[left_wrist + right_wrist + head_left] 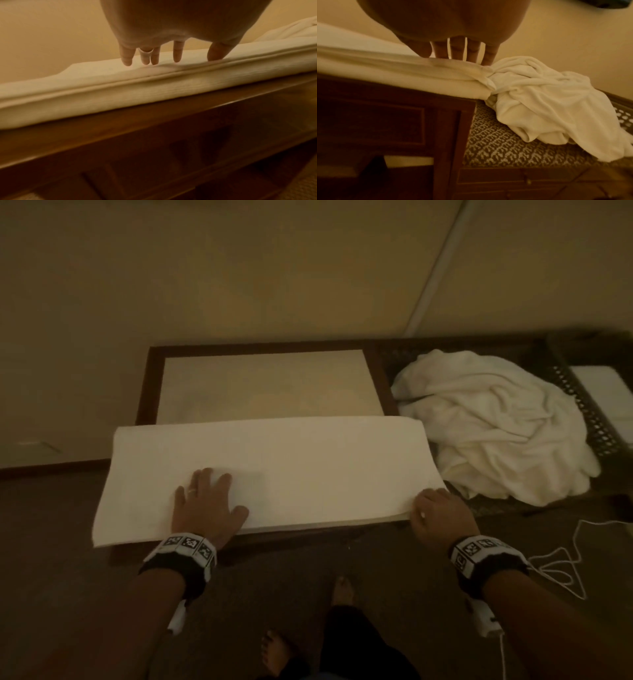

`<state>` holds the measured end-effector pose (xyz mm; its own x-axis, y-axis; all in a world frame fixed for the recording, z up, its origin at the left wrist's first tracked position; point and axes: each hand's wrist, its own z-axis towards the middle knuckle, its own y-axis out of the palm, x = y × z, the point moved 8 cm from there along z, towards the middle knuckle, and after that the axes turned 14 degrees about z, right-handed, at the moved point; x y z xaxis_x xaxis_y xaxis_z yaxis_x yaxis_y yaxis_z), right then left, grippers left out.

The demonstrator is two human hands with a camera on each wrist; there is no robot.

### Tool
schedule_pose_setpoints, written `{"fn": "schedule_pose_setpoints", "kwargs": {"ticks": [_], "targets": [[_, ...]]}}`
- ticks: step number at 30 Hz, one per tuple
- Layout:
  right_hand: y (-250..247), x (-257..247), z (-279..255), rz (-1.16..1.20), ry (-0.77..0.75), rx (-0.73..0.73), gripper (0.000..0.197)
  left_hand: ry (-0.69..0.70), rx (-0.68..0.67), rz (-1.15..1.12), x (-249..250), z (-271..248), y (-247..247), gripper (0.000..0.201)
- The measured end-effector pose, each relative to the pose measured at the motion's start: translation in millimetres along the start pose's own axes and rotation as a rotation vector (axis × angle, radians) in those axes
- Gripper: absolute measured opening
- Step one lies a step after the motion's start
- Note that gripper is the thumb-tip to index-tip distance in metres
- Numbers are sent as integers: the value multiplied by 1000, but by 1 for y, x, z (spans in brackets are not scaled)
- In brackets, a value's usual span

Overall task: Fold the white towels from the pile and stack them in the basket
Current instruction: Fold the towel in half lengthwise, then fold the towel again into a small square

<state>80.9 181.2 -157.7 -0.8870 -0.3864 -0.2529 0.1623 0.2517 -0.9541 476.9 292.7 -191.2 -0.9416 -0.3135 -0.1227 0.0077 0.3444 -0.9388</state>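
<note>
Fingers [177, 54] of the left hand [205, 505] spread and straight, flat on the towel [308, 470], thumb out to the side, pressing the cloth down near its left-middle. Fingers [471, 52] of the right hand [440, 515] close together and pointing down at the towel's near right corner; tips hidden behind the folded edge, so probably pinching the layers there, though pressing cannot be ruled out. Towel laid lengthwise across the front of the dark wooden table [145, 385], already doubled into a long band, at least two layers showing along its near edge, left end overhanging the table. Unfolded pile [496, 426] heaped just to the right on a patterned woven seat [505, 148], touching or nearly touching the towel's right end. Further right, a dark lattice-walled basket [589, 412] with something pale and flat inside, seemingly towels already folded. Step in hand, by the look of it: smoothing and pinning the long fold before the crosswise one. Next move likely calls for lifting the right end over toward the left while the left hand anchors, matching corners and keeping both layers together so the lower one does not slip. Then another fold or two, and a carry past the pile to the basket.
</note>
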Motion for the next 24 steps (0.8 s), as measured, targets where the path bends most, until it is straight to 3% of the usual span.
{"fn": "schedule_pose_setpoints", "kwargs": {"ticks": [2, 4, 7, 9, 16, 20, 24], "targets": [[-4, 19, 15, 39, 82, 36, 44, 45, 33, -14, 15, 7, -2, 79], [-5, 42, 31, 104, 251, -18, 48, 88, 33, -20, 36, 13, -1, 83], [6, 72, 43, 413, 523, -76, 59, 108, 14, 18, 63, 22, 2, 92], [18, 81, 48, 614, 578, -157, 63, 90, -12, 64, 74, 25, 8, 98], [19, 103, 66, 970, 578, -432, 35, 52, -53, 128, 85, 34, 11, 102], [-30, 111, 125, 780, 435, -254, 59, 11, -64, 67, 110, 49, -1, 98], [-98, 105, 191, 407, 273, -99, 55, 63, -63, 16, 146, 68, -22, 99]]}}
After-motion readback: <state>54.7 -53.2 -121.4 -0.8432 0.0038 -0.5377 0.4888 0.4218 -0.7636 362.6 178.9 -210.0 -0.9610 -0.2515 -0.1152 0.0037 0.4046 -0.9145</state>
